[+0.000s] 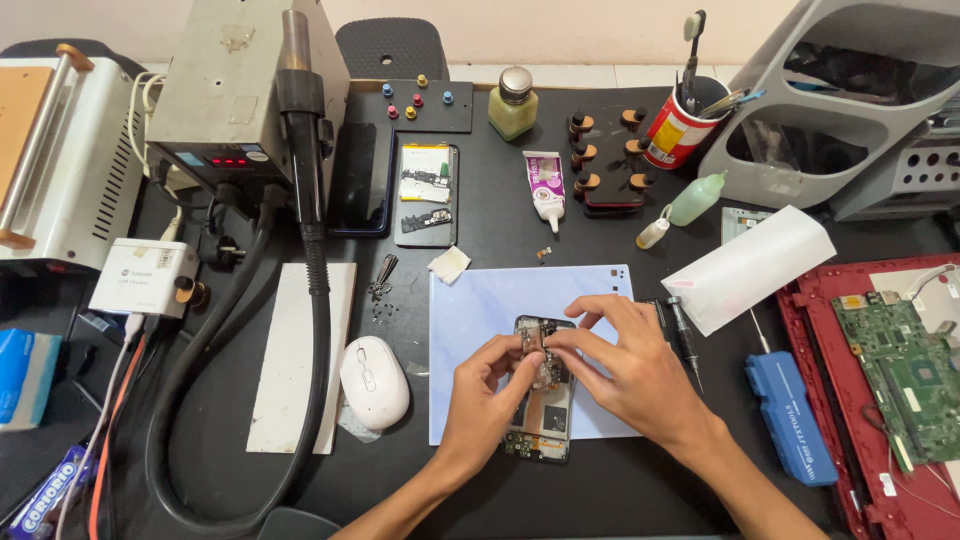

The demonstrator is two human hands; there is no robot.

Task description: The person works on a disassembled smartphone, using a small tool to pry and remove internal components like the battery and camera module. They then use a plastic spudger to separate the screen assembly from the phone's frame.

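Both hands are working over an opened phone [540, 405] that is lying face down on a pale blue mat [475, 320] near the front edge of the black worktop [500, 230]. The left hand [487, 385] is curling its fingers in, with thumb and forefinger pinching at a small part in the phone's upper half; what exactly is being pinched is too small to tell. The right hand [625, 365] is arching over from the other side, its fingertips pressing down on the same spot and touching the fingertips of the left. A white computer mouse [374, 381] is sitting just beside the mat's left edge, next to a long white strip [295, 350]. To the right of the mat a dark screwdriver [683, 335] is lying beside a folded white sheet [750, 265], and a blue tool case [790, 420] is resting nearer the right edge. Toward the back of the worktop a second opened phone [426, 195] is lying flat beside a tube of glue [546, 187], a small glass bottle [513, 103] and a red can of tools [680, 125]. At the back left corner a grey hot-air station [235, 85] is standing, its black hose [215, 400] looping down to the front edge. A green circuit board [905, 375] is lying in a red shell [815, 350] at the right edge.
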